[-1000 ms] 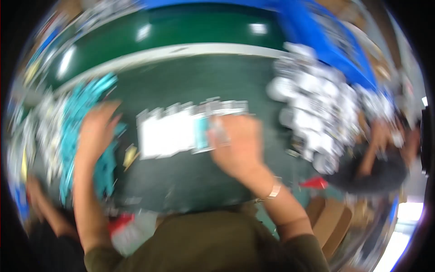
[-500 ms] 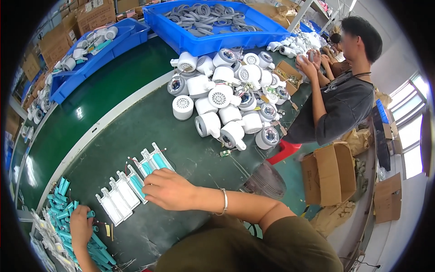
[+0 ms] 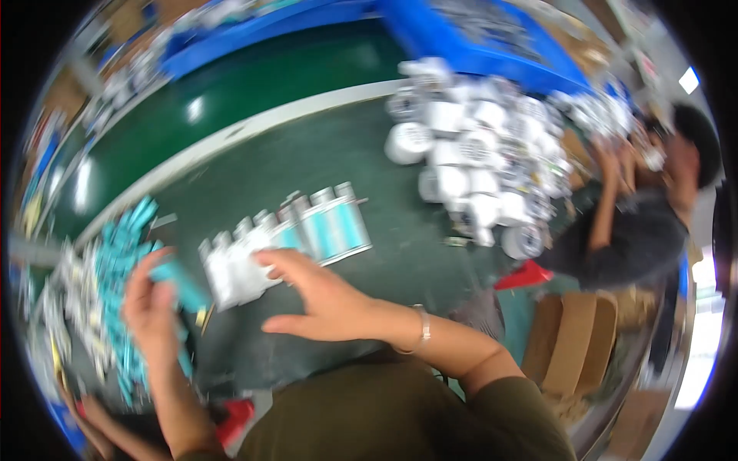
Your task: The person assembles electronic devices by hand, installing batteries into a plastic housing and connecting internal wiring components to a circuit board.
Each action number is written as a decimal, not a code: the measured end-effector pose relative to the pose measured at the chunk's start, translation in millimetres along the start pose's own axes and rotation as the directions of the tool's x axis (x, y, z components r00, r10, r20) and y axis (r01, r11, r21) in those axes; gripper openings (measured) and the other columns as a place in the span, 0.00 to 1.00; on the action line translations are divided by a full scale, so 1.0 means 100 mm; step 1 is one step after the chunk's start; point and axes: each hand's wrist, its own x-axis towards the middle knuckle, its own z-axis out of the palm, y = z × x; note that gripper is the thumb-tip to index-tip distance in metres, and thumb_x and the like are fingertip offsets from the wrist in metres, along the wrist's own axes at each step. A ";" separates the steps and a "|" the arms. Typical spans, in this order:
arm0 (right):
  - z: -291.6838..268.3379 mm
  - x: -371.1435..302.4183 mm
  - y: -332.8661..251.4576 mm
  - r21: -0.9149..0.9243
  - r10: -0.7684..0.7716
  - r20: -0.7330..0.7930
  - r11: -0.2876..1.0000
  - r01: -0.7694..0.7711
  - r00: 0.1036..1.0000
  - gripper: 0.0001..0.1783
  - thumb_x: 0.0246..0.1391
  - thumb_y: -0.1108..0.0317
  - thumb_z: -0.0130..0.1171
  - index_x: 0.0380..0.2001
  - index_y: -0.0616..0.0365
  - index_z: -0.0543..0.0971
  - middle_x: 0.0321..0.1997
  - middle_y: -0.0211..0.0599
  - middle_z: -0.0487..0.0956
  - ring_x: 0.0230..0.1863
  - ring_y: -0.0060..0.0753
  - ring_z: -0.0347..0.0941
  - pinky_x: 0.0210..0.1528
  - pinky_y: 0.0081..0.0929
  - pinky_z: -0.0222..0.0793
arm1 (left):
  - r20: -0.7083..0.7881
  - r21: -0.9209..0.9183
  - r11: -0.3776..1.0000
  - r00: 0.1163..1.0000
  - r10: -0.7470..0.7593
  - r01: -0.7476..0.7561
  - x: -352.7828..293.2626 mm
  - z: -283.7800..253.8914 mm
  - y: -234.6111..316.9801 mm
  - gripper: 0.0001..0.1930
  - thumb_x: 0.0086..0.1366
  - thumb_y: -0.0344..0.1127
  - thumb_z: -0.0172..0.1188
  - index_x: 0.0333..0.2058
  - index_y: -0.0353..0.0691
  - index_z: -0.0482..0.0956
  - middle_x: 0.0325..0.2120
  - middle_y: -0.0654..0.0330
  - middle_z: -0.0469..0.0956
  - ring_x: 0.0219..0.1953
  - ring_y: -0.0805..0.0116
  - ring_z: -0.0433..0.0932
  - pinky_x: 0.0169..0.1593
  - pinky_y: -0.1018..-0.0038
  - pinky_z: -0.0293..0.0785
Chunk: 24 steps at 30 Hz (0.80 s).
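Observation:
Motion blurs the picture. My left hand (image 3: 150,311) is raised at the left, closed on a teal battery cell (image 3: 181,284) that sticks out past the fingers; whether it is one cell or two pressed together, I cannot tell. Behind this hand lies a heap of teal battery cells (image 3: 123,246). My right hand (image 3: 311,296) hovers just by the near side of a row of white plastic holders (image 3: 238,265), thumb and fingers apart, holding nothing. At the row's right end, a holder (image 3: 336,227) has teal cells lying in it; thin wire shows beside it.
White round housings (image 3: 477,154) are piled on the dark green table (image 3: 323,154), below a blue bin (image 3: 492,38) of grey rings. A co-worker (image 3: 626,223) sits at the right, near a cardboard box (image 3: 569,346). Another person's arms (image 3: 115,426) show at the lower left.
The view has swung, so the table's things sit farther right. My left hand has lifted from the heap with a teal cell. My right hand has come off the holders and opened.

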 end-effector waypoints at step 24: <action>0.10 0.63 0.36 -0.722 0.014 -0.006 0.691 -0.014 1.000 0.08 0.43 0.66 0.60 0.27 0.57 0.78 0.14 0.26 0.71 0.23 0.30 0.65 0.34 0.29 0.56 | 0.504 0.506 0.771 0.858 0.098 -0.385 0.16 0.50 -0.48 0.51 0.39 0.47 0.70 0.59 0.36 0.50 0.57 0.50 0.59 0.62 0.55 0.53 0.62 0.53 0.48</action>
